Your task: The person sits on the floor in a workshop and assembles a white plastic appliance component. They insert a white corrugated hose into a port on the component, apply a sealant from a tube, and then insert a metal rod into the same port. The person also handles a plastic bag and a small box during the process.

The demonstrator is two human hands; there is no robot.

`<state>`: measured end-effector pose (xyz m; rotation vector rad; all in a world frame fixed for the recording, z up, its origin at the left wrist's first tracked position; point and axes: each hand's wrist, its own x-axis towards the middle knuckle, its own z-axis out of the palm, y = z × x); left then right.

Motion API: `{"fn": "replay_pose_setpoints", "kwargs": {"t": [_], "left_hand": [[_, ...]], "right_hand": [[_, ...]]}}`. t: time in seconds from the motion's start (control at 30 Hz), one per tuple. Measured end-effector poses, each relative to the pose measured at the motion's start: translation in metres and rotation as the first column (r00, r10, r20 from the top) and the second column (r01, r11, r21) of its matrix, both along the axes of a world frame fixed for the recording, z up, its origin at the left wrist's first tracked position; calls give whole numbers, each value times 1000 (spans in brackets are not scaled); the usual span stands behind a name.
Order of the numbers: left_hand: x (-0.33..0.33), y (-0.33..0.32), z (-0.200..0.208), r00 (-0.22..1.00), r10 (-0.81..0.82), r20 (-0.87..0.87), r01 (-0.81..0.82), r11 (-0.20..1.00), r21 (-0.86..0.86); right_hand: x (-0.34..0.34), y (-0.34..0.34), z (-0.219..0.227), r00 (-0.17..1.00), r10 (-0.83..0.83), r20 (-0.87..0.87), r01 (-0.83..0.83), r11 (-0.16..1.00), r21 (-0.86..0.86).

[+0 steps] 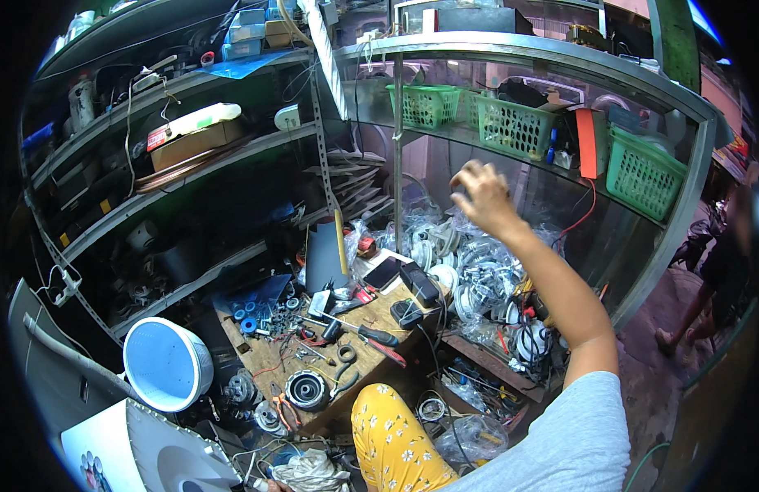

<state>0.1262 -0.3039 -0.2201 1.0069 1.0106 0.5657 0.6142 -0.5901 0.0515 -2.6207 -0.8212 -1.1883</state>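
My right hand (484, 197) is raised at the end of an outstretched arm, in front of the glass-fronted rack. Its fingers are loosely bent and apart, and nothing shows in them. Below it lies a heap of metal motor parts (478, 279), many in clear plastic bags. Nearest above are the green baskets (513, 127) on the rack's shelf. My left hand does not show. By my knee, the wooden workbench (269, 361) carries a round black motor part (306, 390), a screwdriver (378, 335), scissors (345, 369), orange-handled pliers (287, 412) and a dark phone (383, 273).
A blue-white plastic basket (168, 365) stands left of the bench. Metal shelves (207, 168) of parts line the left wall. A red cable (583, 215) hangs from an orange-red object (587, 143) on the rack. At the far right, another person (720, 262) is partly visible.
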Motion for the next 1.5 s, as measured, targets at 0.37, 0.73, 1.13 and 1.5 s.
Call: {"fn": "replay_pose_setpoints", "kwargs": {"t": [0.37, 0.73, 1.13, 1.5], "left_hand": [[16, 7, 5, 982, -98, -163, 143, 943, 299], [34, 19, -42, 990, -122, 74, 100, 962, 256], [38, 14, -39, 981, -175, 85, 144, 947, 287], [44, 20, -53, 983, -180, -44, 184, 921, 343]], "right_hand": [[6, -187, 96, 532, -510, 676, 300, 860, 412], [21, -352, 190, 305, -927, -217, 947, 319, -33], [47, -339, 176, 340, -911, -233, 926, 367, -86], [44, -348, 172, 438, -869, -231, 891, 453, -14]]}}
